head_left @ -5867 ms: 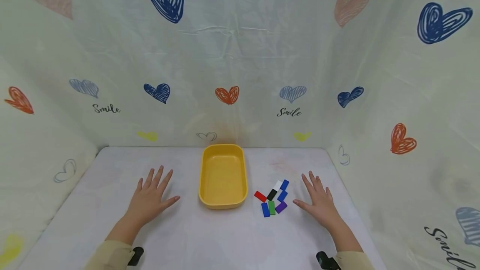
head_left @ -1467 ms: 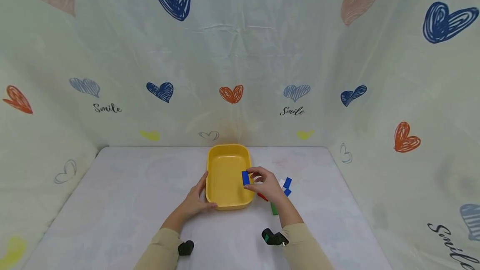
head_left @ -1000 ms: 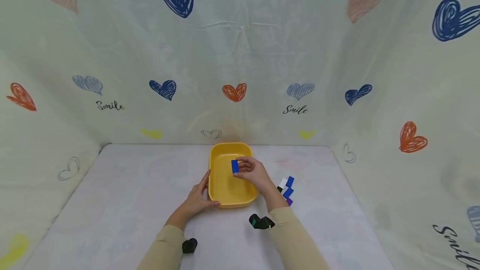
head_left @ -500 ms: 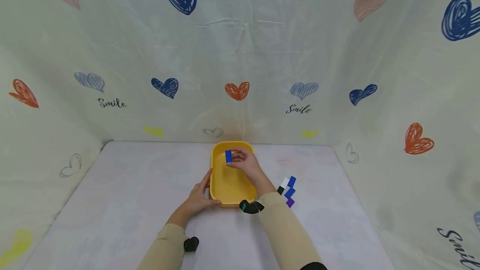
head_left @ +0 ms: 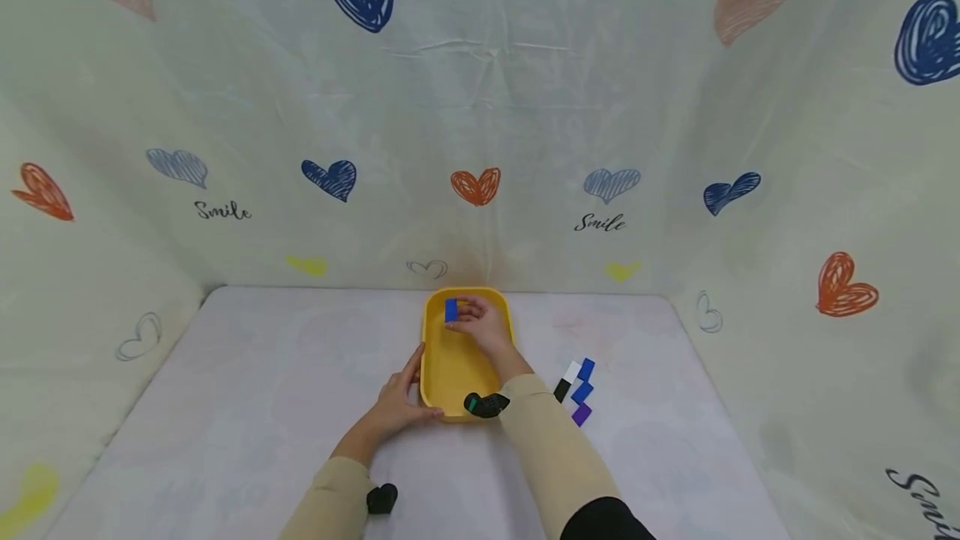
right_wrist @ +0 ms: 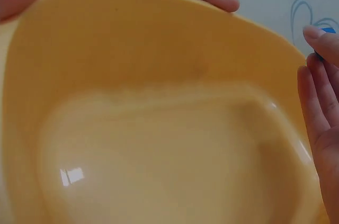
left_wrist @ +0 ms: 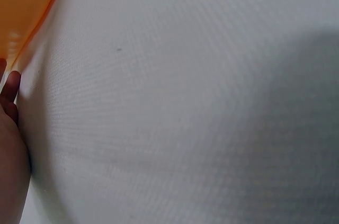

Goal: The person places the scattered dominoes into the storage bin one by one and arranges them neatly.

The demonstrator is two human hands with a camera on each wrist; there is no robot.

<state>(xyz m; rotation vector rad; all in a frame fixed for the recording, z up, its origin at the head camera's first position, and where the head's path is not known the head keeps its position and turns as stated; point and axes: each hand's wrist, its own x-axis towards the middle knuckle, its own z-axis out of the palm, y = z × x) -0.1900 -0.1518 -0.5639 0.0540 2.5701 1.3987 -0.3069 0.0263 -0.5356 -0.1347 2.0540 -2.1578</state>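
My right hand point(head_left: 483, 326) pinches a small blue block point(head_left: 451, 311) between thumb and fingertips, over the far end of the yellow tray point(head_left: 453, 365). In the right wrist view, the block point(right_wrist: 328, 30) peeks out behind the thumb, and the tray floor point(right_wrist: 159, 155) is bare. My left hand point(head_left: 397, 398) holds the tray's near left corner, thumb at the near side and fingers along the left wall. The left wrist view catches only part of that hand point(left_wrist: 10, 144) beside the tray's outer wall point(left_wrist: 26, 7).
Right of the tray lie a white block point(head_left: 572, 372), a black block point(head_left: 562, 391), two blue blocks point(head_left: 582, 392) and a purple block point(head_left: 581, 414). The right forearm passes in front of the table there. A heart-printed curtain point(head_left: 480, 107) rises behind the white table point(head_left: 300, 357).
Both hands lay spread on the table at first. The left then took the tray's corner, and the right picked up a blue block, carrying it left and away over the tray.
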